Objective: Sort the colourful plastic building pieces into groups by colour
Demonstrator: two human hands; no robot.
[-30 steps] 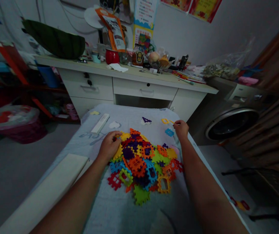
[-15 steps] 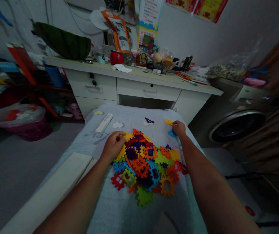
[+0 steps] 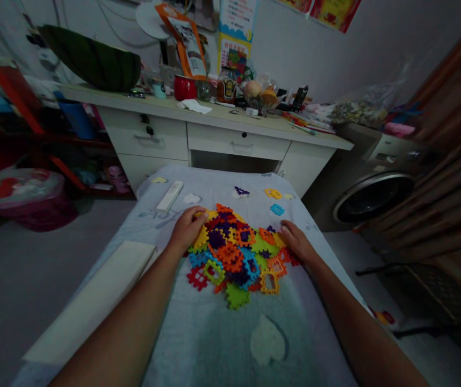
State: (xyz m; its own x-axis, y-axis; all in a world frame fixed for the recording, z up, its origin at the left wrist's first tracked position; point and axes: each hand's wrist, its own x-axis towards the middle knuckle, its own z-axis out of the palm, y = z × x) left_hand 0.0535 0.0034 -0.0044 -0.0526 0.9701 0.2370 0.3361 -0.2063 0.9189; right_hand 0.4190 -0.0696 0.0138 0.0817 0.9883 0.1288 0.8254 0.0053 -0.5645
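Note:
A heap of toothed plastic building pieces (image 3: 230, 255) in red, orange, yellow, green, blue and purple lies on the cloth-covered table. My left hand (image 3: 187, 230) cups the heap's upper left edge, touching yellow pieces; its fingers are bent, thumb and forefinger a little apart. Against the right edge rests my right hand (image 3: 295, 241), open, fingers stretched forward beside an orange and a yellow piece. Beyond the heap, apart from it, lie a purple piece (image 3: 241, 191), a yellow piece (image 3: 273, 193) and a blue piece (image 3: 277, 209).
A narrow white box (image 3: 170, 197) lies at the table's far left, and a long white board (image 3: 93, 301) runs along the left side. Behind stands a white desk (image 3: 238, 144) with jars and a watermelon-like object (image 3: 93, 59). A washing machine (image 3: 371, 183) is at right.
My right hand has drawn back from the yellow and blue pieces at the far right to the heap's right edge. The left hand stays at the heap. The view has shifted slightly.

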